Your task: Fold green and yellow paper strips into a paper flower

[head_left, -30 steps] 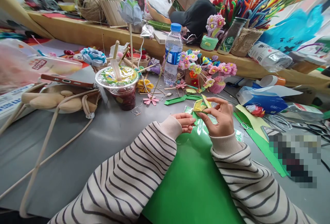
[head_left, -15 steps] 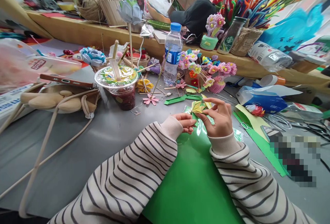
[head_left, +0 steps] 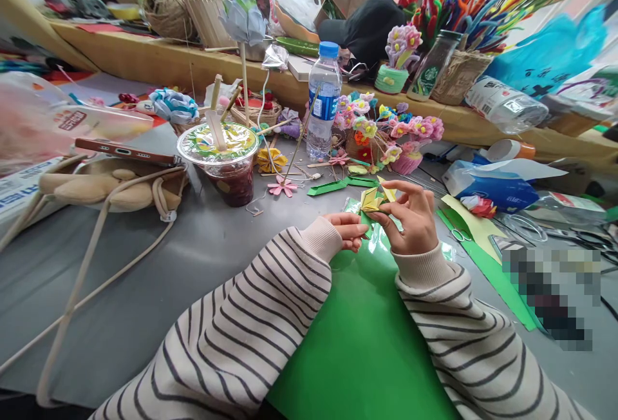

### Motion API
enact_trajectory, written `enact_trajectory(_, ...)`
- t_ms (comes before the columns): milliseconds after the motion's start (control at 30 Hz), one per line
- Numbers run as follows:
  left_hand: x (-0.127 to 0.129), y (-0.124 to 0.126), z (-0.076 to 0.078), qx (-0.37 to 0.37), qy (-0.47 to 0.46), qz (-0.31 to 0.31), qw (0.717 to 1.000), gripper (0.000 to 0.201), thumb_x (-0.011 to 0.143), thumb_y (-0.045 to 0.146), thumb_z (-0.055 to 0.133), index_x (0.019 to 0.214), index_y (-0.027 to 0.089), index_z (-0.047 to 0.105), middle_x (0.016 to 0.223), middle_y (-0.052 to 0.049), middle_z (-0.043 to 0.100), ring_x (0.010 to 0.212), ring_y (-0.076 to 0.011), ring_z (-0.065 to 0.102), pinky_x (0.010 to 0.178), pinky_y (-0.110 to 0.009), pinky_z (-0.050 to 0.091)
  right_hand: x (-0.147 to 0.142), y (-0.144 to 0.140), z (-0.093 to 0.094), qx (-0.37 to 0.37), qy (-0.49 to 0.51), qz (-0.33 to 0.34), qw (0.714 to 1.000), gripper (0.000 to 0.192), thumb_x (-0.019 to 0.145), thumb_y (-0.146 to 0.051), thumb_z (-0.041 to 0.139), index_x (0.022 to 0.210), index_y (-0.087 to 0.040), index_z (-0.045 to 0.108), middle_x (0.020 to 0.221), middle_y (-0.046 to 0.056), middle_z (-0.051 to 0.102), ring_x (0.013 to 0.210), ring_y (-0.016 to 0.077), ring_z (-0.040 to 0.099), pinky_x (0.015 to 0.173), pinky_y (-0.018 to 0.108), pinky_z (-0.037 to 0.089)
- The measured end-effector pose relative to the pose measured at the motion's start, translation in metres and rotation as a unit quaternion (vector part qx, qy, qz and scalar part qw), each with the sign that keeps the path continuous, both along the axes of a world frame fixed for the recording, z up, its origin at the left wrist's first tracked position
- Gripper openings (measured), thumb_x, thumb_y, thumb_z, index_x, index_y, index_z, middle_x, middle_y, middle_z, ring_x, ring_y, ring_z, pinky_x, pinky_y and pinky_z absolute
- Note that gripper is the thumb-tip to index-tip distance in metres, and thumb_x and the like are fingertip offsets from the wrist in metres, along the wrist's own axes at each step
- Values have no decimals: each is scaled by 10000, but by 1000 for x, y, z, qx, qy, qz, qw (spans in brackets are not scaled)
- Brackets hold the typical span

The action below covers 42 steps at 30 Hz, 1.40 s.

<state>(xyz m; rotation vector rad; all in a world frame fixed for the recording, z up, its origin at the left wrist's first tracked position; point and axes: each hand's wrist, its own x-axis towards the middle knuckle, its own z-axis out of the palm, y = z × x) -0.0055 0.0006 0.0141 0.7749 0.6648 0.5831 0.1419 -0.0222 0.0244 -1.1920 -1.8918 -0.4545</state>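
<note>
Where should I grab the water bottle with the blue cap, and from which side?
Best guess: take it by the blue cap, with the grip coming from above. The bottle stands upright with its cap unobstructed, while a thin stick slants across its left edge and colourful flowers crowd its right.

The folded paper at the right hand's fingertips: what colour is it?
Mostly yellow; the folded paper shows in the head view.

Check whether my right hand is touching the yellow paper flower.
Touching: the head view shows the right hand pinching the yellow paper flower at its petals.
</note>
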Motion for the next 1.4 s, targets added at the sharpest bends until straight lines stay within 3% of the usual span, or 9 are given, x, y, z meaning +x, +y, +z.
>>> enact_trajectory(400, -1, 3, -14, 23, -52, -1, 998, 353, 445, 289, 722, 698, 132, 533, 504, 36, 555, 481, -66, 551, 492, -184, 439, 7, 1, 6, -55, 112, 42, 991, 80, 639, -295, 606, 632, -215, 616, 980, 37, 518, 761, 162, 431, 654, 331, 403)
enact_trajectory(533, 2, 0, -9, 48, -31, 27, 998, 435, 428, 304, 723, 755, 135, 491, 611, 27, 549, 540, -93, 573, 505, -215, 456, 5, -1, 8, -27, 64, 41, 997, 62, 636, -285, 609, 650, -228, 628, 1009, 34, 501, 722, 147, 414, 620, 311, 405)
enact_trajectory(700, 3, -4, -1, 126, 10, 168, 978, 643, 390, 226, 745, 892, 198, 345, 758, 25, 523, 566, -102, 577, 558, -266, 469, 2, -3, 11, 52, -34, 16, 998, 44, 643, -255, 600, 626, -225, 627, 1041, 30, 489, 779, 161, 392, 628, 282, 400)
enact_trajectory(933, 2, -9, 0, 251, 52, 176, 950, 384, 634, 330, 581, 930, 214, 365, 736, 5, 539, 560, -93, 568, 554, -253, 473, -3, -6, 8, 51, -94, -34, 994, 42, 678, -288, 571, 652, -273, 601, 1082, -26, 474, 818, 152, 403, 699, 290, 365)
enact_trajectory(1033, 3, -12, -4, 308, 118, 211, 920, 307, 678, 350, 526, 892, 216, 352, 767, -10, 571, 526, -89, 561, 516, -241, 470, -4, -7, 5, 60, -110, -37, 991, 26, 674, -271, 575, 655, -266, 592, 1099, -25, 470, 822, 152, 411, 697, 291, 357)
enact_trajectory(1233, 3, -12, -13, 468, 272, 220, 812, 173, 724, 334, 468, 815, 188, 496, 738, -27, 609, 614, -117, 573, 580, -239, 449, -5, -6, 0, 60, -107, -52, 991, 42, 682, -244, 566, 664, -265, 598, 1106, -24, 469, 829, 154, 412, 705, 294, 352)
enact_trajectory(1400, 2, -11, -14, 506, 333, 232, 761, 174, 720, 324, 478, 768, 185, 571, 651, -30, 607, 581, -128, 543, 577, -241, 408, 2, -1, 0, 36, -46, -23, 998, 62, 648, -289, 591, 623, -242, 624, 1081, 10, 473, 800, 166, 409, 686, 307, 380)
